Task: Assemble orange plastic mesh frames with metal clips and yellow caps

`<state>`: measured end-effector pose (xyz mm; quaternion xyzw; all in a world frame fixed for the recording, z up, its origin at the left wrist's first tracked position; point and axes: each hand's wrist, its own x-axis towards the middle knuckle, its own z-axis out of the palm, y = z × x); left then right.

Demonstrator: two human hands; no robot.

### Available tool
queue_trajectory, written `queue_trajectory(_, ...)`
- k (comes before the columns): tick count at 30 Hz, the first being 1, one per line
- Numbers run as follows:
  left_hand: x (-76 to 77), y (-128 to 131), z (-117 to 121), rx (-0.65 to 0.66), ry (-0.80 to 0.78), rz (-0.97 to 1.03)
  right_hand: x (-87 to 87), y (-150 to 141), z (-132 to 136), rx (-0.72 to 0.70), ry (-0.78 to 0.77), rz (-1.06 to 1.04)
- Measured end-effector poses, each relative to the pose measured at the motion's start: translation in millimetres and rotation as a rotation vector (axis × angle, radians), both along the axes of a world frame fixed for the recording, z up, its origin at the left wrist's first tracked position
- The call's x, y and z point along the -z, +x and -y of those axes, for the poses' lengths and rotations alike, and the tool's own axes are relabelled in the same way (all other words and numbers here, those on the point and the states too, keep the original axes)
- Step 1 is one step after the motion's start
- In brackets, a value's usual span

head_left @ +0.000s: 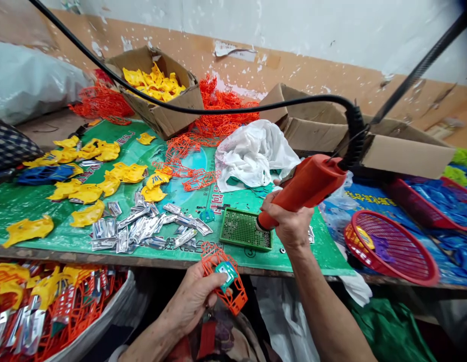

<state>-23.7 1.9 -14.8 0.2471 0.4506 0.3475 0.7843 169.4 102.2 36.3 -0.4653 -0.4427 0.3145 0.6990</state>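
Below the table's front edge, my left hand [193,294] pinches an orange plastic frame [239,294], the thumb pressing on a small teal piece [228,271] that lies on it. My right hand [290,218] is wrapped round a red electric screwdriver [307,183], a black cable running up from its rear end. The tool's tip points down and left over a green perforated tray [241,245] of small dark screws; whether it touches them I cannot tell. Left of the tray lies a heap of shiny metal pieces [143,223], with yellow plastic parts [124,172] scattered beyond.
A cardboard box [188,103] of yellow parts stands at the back beside piled orange frames [226,110]. White cloth [252,153] lies mid-table. A red basket [410,256] sits at the right. At lower left, a white sack [108,322] holds mixed parts. The black cable [218,108] arches overhead.
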Motion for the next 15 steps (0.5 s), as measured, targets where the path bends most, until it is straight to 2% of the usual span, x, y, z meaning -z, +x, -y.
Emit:
queue_trajectory(5,0.5,0.9,1.7,-0.015,0.024,0.001,-7.7,3.9,0.0,-0.02,-0.023,-0.036)
queue_trajectory(9,5.4,2.3,3.8,-0.023,0.057,-0.026,-29.0,0.3,10.6,-0.074,0.022,-0.136)
queue_trajectory(12,6.5,3.8,5.0,-0.022,0.073,-0.051,-45.4,-8.3,29.2,-0.199,0.049,-0.194)
queue_trajectory(15,5.4,4.9,4.8,-0.011,0.095,-0.067,-53.0,-19.1,51.5,-0.354,0.032,-0.242)
